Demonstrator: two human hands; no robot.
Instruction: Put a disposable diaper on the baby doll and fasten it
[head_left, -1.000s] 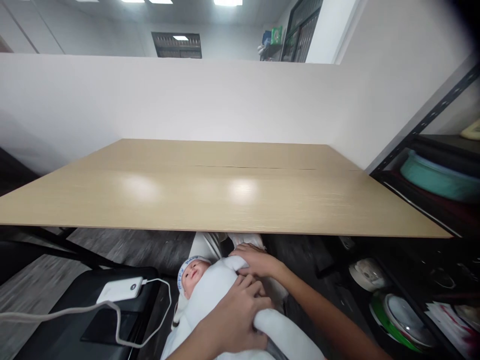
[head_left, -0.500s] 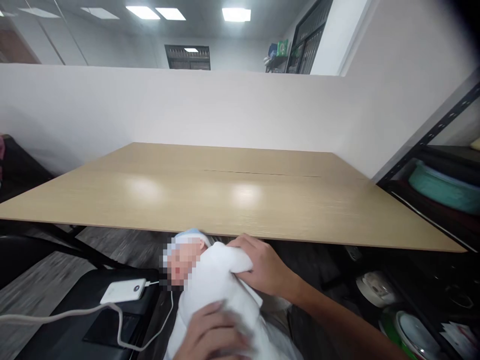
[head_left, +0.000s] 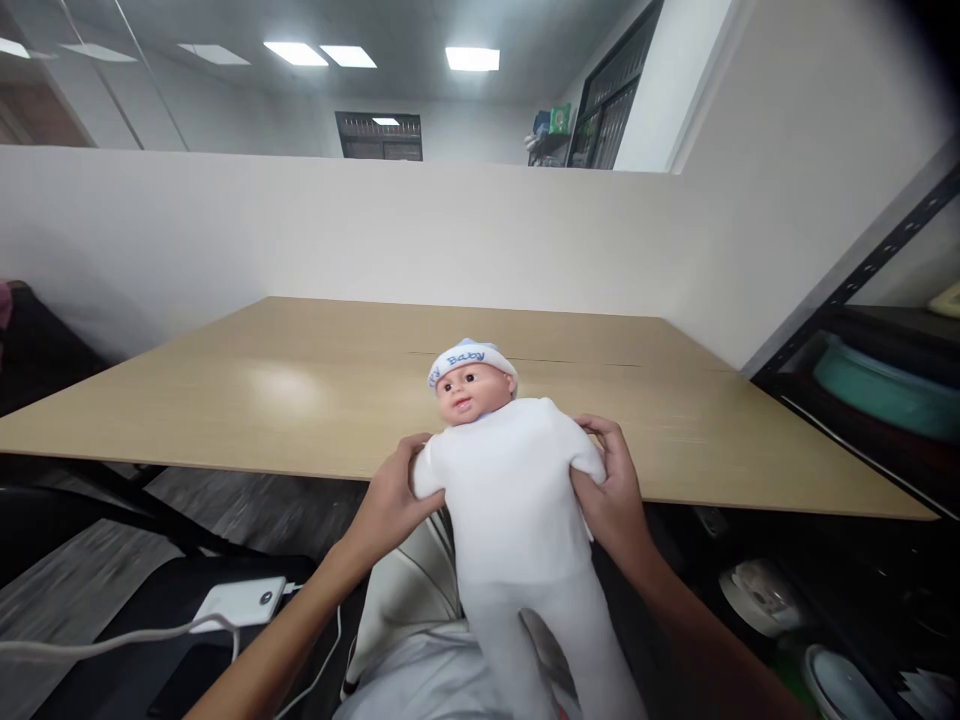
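A baby doll in a white suit and a white cap with blue lettering is held upright in front of me, facing me, its head level with the near part of the wooden table. My left hand grips its body under one arm, and my right hand grips the other side. Its legs hang down toward my lap.
A white power bank with a white cable lies on a dark seat at lower left. A black shelf at the right holds a teal basin and, lower down, bowls. A white partition stands behind the table.
The doll was lying across my lap below the table edge; it has been lifted and turned upright, and both hands have shifted to its sides under the arms.
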